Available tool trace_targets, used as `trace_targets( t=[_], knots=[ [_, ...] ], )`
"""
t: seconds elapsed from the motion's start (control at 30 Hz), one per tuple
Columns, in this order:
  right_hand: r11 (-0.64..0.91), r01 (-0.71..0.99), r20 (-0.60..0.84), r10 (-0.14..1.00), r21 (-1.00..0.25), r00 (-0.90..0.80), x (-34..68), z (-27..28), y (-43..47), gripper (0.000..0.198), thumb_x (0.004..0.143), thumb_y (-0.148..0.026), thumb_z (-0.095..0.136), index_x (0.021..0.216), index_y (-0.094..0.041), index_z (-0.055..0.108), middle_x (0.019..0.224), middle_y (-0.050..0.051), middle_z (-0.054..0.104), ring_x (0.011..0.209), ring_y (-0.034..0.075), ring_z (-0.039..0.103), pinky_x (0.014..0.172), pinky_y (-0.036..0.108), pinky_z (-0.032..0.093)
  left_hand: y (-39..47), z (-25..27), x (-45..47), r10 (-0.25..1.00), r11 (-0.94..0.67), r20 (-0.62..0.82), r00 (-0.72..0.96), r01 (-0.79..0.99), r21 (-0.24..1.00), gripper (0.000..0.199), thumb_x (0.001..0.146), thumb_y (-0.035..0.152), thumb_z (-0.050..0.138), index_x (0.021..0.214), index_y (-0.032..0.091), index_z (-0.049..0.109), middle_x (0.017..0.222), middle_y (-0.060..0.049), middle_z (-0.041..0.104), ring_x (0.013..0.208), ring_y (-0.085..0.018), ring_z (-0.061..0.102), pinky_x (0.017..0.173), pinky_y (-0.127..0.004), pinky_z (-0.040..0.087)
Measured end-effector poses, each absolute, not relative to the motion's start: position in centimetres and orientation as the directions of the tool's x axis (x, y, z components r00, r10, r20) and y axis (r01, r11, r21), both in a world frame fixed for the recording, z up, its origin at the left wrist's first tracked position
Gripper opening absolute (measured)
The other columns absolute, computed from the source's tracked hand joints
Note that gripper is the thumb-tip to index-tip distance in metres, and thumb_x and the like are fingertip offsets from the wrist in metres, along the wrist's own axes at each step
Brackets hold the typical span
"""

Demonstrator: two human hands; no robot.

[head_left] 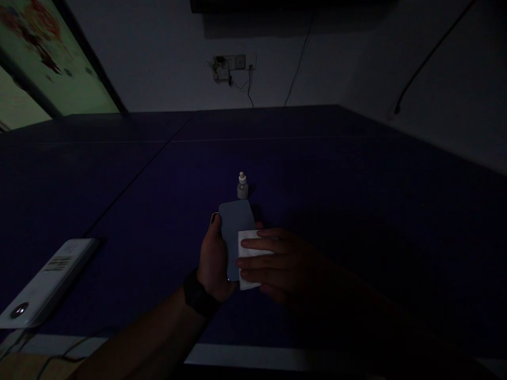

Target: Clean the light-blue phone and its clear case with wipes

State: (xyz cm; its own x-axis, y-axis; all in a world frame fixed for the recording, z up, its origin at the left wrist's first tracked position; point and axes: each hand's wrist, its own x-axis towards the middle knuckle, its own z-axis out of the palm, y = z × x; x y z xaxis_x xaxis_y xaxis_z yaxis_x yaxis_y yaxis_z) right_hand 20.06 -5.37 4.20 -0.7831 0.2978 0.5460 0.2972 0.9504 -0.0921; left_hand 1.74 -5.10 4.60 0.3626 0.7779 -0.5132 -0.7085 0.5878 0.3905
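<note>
In the dim head view, my left hand [214, 258], with a dark watch on its wrist, grips a flat grey-blue slab shaped like a phone [235, 219] along its left side. Across its lower right part lies a folded white tissue [246, 285]. Fingers of my right hand [281, 261] lie over the tissue and press it against the flat face. Just beyond the phone's top edge stands a small clear dropper bottle [243, 188] with a white cap, upright on the table and touched by neither hand.
A long white device [49, 282] with a round dial lies at the left, cables running from its near end. The dark blue table [138, 174] reaches back to a wall with sockets and plugs [233, 63]. A black cable [431, 58] hangs at the right.
</note>
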Motion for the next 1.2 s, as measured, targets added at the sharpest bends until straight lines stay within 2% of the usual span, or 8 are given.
trace_targets(
  t=[0.2,0.33,0.4,0.57,0.7,0.83,1.03,1.2],
  knots=[
    [0.912,0.405,0.589,0.359,-0.057,-0.724,19.9,4.2,-5.3,0.030,0.099,-0.020,0.054,0.125,-0.017,0.068,0.127,0.003,0.074,0.131,0.019,0.059,0.115,0.038,0.041,-5.0,4.5,1.6,0.821,0.543,-0.430,0.377,-0.750,0.379,0.064,0.102,0.058,0.031,0.128,0.009,0.064,0.076,-0.007,0.067,0.058,-0.016,0.058,0.057,-0.027,0.046],
    [0.957,0.282,0.579,0.269,-0.070,-0.769,19.3,4.1,-5.7,0.023,0.100,-0.026,0.054,0.113,-0.022,0.072,0.120,-0.001,0.077,0.125,0.017,0.062,0.117,0.036,0.038,-4.9,4.4,1.5,0.753,0.633,-0.483,0.446,-0.692,0.348,0.073,0.097,0.068,0.033,0.115,0.006,0.068,0.068,-0.006,0.062,0.050,-0.014,0.052,0.048,-0.025,0.038],
    [0.957,0.273,0.573,0.280,-0.100,-0.770,19.7,4.3,-5.8,0.020,0.099,-0.025,0.054,0.106,-0.023,0.073,0.117,-0.003,0.078,0.124,0.015,0.062,0.116,0.034,0.038,-5.0,4.4,1.5,0.756,0.629,-0.484,0.440,-0.692,0.354,0.076,0.095,0.070,0.034,0.114,0.005,0.068,0.069,-0.007,0.063,0.051,-0.015,0.054,0.048,-0.026,0.039],
    [0.910,0.403,0.618,0.371,-0.094,-0.693,20.3,4.2,-5.5,0.026,0.097,-0.019,0.056,0.119,-0.020,0.070,0.122,0.000,0.077,0.127,0.018,0.061,0.114,0.036,0.039,-4.9,4.5,1.5,0.822,0.543,-0.433,0.369,-0.738,0.401,0.066,0.100,0.060,0.033,0.126,0.008,0.064,0.082,-0.010,0.069,0.059,-0.017,0.058,0.057,-0.029,0.045],
    [0.935,0.347,0.587,0.322,-0.074,-0.743,19.6,4.2,-5.7,0.023,0.099,-0.026,0.055,0.114,-0.022,0.071,0.124,-0.001,0.076,0.124,0.018,0.063,0.113,0.036,0.041,-5.0,4.2,1.3,0.800,0.568,-0.473,0.369,-0.720,0.399,0.066,0.099,0.061,0.037,0.124,0.006,0.065,0.081,-0.010,0.068,0.060,-0.017,0.059,0.056,-0.028,0.044],
    [0.947,0.291,0.610,0.310,-0.133,-0.729,20.6,4.5,-5.7,0.020,0.098,-0.022,0.055,0.108,-0.021,0.072,0.118,-0.001,0.078,0.129,0.017,0.060,0.114,0.036,0.041,-5.1,4.4,1.5,0.798,0.575,-0.463,0.385,-0.719,0.392,0.072,0.098,0.066,0.034,0.123,0.006,0.066,0.081,-0.011,0.069,0.062,-0.019,0.061,0.058,-0.030,0.046],
    [0.904,0.420,0.596,0.382,-0.083,-0.706,20.2,4.1,-5.2,0.029,0.097,-0.019,0.056,0.124,-0.019,0.068,0.126,0.004,0.075,0.129,0.020,0.059,0.109,0.039,0.045,-4.8,4.4,1.4,0.827,0.545,-0.407,0.388,-0.732,0.409,0.067,0.102,0.058,0.028,0.129,0.008,0.064,0.092,-0.013,0.071,0.063,-0.018,0.061,0.061,-0.030,0.047],
    [0.945,0.281,0.580,0.325,-0.168,-0.747,20.2,4.4,-5.6,0.020,0.099,-0.023,0.055,0.107,-0.022,0.073,0.120,-0.002,0.077,0.128,0.018,0.060,0.112,0.036,0.041,-4.9,3.9,1.4,0.803,0.572,-0.454,0.385,-0.710,0.410,0.071,0.098,0.065,0.033,0.117,0.006,0.068,0.080,-0.011,0.069,0.057,-0.017,0.059,0.053,-0.028,0.044]
  ],
)
